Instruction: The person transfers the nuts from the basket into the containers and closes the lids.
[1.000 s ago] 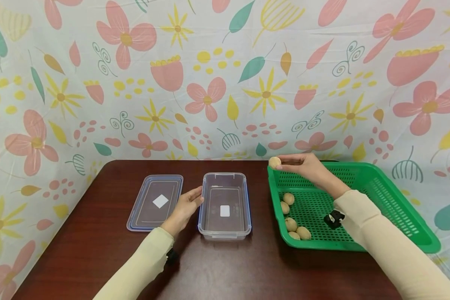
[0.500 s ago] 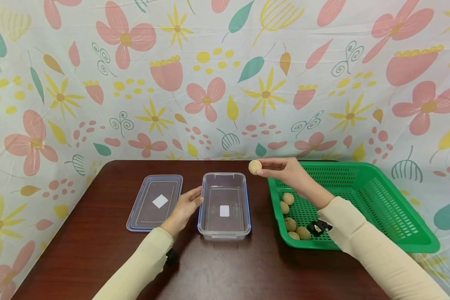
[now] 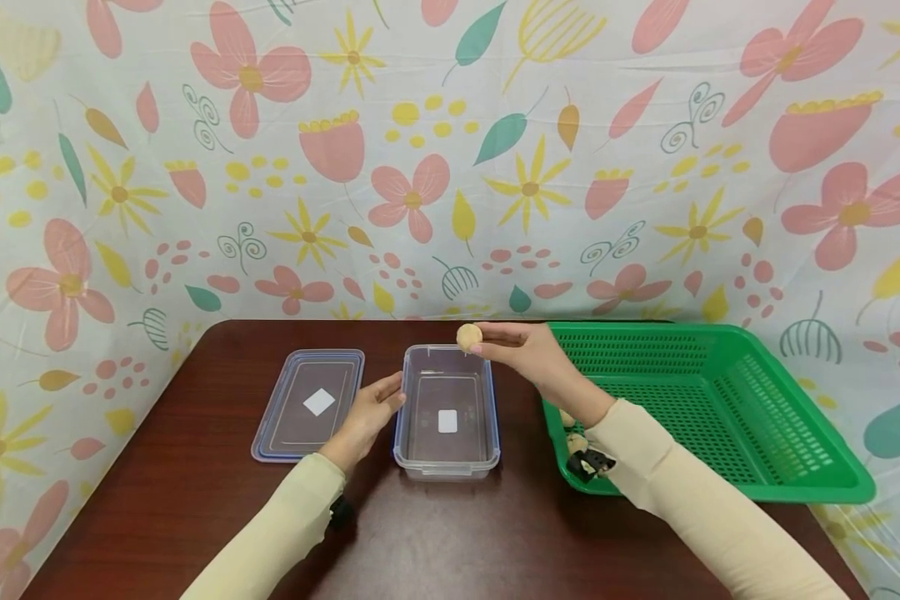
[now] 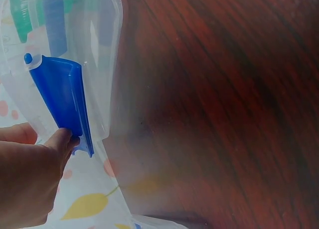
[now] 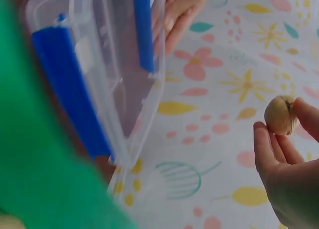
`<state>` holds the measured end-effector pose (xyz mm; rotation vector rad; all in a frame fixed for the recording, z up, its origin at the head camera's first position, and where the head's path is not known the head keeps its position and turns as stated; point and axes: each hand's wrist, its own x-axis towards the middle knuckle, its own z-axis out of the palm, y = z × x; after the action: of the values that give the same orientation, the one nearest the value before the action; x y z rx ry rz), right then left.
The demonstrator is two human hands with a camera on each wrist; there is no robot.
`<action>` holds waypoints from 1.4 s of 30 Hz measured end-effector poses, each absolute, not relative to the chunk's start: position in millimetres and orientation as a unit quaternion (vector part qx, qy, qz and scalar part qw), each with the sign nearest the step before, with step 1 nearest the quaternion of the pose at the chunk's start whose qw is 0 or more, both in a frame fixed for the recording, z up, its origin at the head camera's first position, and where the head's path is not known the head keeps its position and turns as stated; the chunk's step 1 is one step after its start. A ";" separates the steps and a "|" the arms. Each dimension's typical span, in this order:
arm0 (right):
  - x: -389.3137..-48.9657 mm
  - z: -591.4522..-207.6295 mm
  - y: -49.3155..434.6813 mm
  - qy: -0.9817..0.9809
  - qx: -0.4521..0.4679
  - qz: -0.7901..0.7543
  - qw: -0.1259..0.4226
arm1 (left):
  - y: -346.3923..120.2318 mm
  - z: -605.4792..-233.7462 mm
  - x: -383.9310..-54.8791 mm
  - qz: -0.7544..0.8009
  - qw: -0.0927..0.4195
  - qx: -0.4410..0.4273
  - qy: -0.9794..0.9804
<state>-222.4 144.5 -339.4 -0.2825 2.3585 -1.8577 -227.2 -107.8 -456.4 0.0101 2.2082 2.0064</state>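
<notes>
My right hand point(image 3: 534, 358) pinches a walnut point(image 5: 280, 115) between thumb and fingertips. In the head view the walnut is over the far end of a clear plastic container point(image 3: 447, 465). White label inside, blue latches along its long sides; no walnut shows in it. My left hand point(image 3: 363, 423) is at the container's left side, fingers extended. In the left wrist view its thumb touches the lower end of a blue latch point(image 4: 62, 92). Several more walnuts point(image 3: 576, 443) lie in the left part of a green basket point(image 3: 810, 492), partly hidden behind my right wrist.
A clear lid point(image 3: 311, 417) with a blue seal and white label lies flat on the dark wooden table point(image 3: 420, 550), left of the container. Behind the table hangs a floral cloth point(image 3: 412, 250). The basket takes up the table's right side.
My right hand has carried the walnut leftward from above the basket's left rim to the container's far end. The left hand, container and lid have stayed in place.
</notes>
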 end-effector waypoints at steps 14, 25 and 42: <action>-225.8 -377.5 93.2 0.769 -0.052 -0.633 0.071 | -106.8 -456.8 -228.0 0.668 0.083 0.001 0.739; -218.5 -403.2 62.2 0.752 0.003 -0.654 0.080 | -109.1 -455.6 -227.3 0.668 0.086 0.004 0.739; -208.3 -451.9 52.8 0.758 0.049 -0.648 0.051 | -110.0 -454.9 -227.8 0.667 0.078 0.009 0.741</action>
<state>-208.3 52.8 -451.9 0.1498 2.3071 -1.9738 -227.8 -110.0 -454.9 0.0281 2.2185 1.9969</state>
